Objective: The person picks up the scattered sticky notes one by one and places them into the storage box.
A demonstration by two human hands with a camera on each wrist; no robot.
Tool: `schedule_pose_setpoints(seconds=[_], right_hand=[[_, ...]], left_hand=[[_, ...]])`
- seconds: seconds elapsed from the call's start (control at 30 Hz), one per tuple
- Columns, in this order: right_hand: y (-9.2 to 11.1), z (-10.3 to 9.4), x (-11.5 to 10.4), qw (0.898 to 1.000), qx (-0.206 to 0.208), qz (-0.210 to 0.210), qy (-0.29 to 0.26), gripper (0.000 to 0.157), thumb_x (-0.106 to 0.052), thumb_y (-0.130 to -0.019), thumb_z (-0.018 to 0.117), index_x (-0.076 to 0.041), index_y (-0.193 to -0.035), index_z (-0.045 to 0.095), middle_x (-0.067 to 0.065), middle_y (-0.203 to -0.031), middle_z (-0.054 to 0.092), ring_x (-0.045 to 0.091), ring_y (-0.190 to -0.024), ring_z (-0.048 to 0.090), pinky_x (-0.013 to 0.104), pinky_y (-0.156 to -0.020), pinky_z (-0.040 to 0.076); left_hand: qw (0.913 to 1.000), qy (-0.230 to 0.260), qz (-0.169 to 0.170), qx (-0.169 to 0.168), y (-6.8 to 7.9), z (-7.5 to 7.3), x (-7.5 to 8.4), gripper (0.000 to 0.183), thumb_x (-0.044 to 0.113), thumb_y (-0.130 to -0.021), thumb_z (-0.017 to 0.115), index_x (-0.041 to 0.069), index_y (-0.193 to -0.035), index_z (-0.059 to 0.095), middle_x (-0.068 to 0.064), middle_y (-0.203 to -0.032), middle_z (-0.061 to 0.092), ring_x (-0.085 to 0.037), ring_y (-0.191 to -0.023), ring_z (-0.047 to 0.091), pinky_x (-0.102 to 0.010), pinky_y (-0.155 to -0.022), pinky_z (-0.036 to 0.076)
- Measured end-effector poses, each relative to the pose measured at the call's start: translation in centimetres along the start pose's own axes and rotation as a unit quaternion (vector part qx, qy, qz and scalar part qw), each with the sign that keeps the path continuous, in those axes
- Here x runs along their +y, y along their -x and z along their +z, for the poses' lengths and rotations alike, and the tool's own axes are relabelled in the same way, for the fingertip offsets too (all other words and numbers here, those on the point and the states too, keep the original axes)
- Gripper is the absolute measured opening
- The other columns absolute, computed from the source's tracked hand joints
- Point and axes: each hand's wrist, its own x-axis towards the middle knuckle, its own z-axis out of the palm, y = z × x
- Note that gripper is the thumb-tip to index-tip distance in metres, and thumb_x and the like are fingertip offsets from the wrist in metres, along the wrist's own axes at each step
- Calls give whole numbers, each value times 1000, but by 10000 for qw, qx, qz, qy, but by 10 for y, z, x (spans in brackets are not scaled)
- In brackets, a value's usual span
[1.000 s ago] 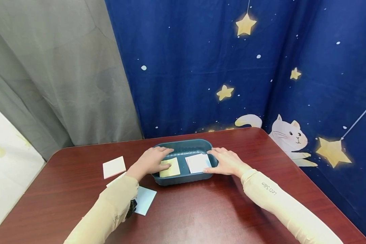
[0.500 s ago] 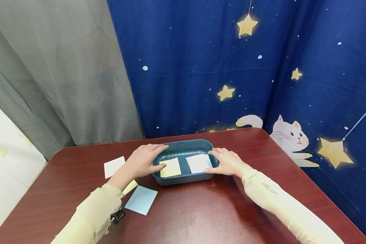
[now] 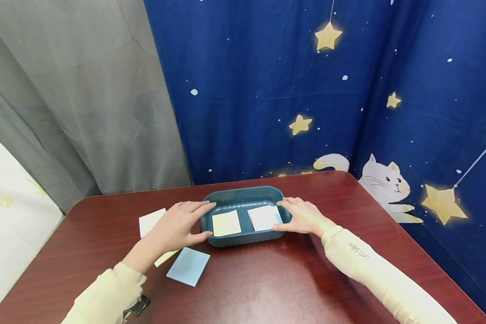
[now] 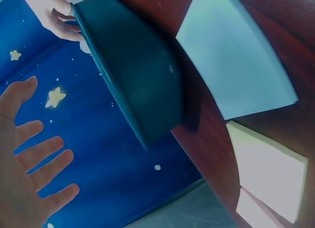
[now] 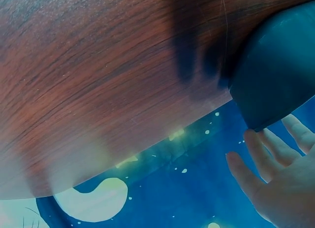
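A dark teal oblong plastic basket (image 3: 243,239) stands on the table. Inside it lie a pale yellow sticky note pad (image 3: 226,223) on the left and a whitish pad (image 3: 264,218) on the right. My left hand (image 3: 182,226) hovers at the basket's left end, fingers spread and holding nothing; in the left wrist view its fingers (image 4: 47,161) are apart from the basket. My right hand (image 3: 303,216) rests on the right end rim. In the right wrist view its fingers (image 5: 263,156) are spread, with fingertips at the rim.
Left of the basket lie a light blue pad (image 3: 188,266), a yellow pad (image 4: 269,169) partly under my left forearm in the head view, and a white pad with a pinkish edge (image 3: 150,221). Blue star-printed and grey curtains (image 3: 243,90) hang behind the dark red table (image 3: 275,279).
My left hand has drawn back leftward from over the yellow pad in the basket to just outside its left end, uncovering the blue pad. My right hand stays at the rim.
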Motion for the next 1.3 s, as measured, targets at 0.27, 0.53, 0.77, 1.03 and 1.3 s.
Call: schedule_pose_setpoints(seconds=[0.27,0.53,0.77,1.03,1.3], right_hand=[[0,1,1,10000,-9,7,-1,85,-71,-65,54,-12,-125,51,9,-124,47,26,-111,42,49,-87,35],[0,0,0,10000,-31,36,-4,83,-70,-65,55,-12,-125,50,9,-124,47,26,-111,42,49,-87,34],[1,-2,-1,10000,-33,26,3,83,-70,-65,55,-12,-125,50,9,-124,47,26,-111,42,49,-87,34],[1,-2,-1,10000,-19,22,21,83,-69,-66,55,-12,-125,50,9,-125,47,27,-112,41,50,-87,34],[2,-1,-1,10000,-28,48,7,84,-71,-65,54,-12,-125,50,9,-125,47,26,-112,41,50,-86,35]], left_hand=[[9998,105,145,-118,19,8,-2,69,49,-72,65,10,-125,50,-7,-116,54,-21,-102,52,-43,-84,39],[9993,233,106,-265,37,24,-5,69,47,-70,67,9,-124,51,-6,-116,54,-22,-100,53,-44,-80,40],[9982,267,168,-509,48,35,-6,71,49,-69,67,8,-124,50,-9,-119,52,-22,-104,50,-44,-80,40],[9985,299,-77,-447,56,40,-8,78,53,-67,67,8,-127,47,-6,-121,50,-21,-107,48,-43,-82,39],[9959,385,-265,-769,63,51,-7,77,55,-66,66,3,-120,52,-10,-119,52,-23,-107,48,-43,-83,39]])
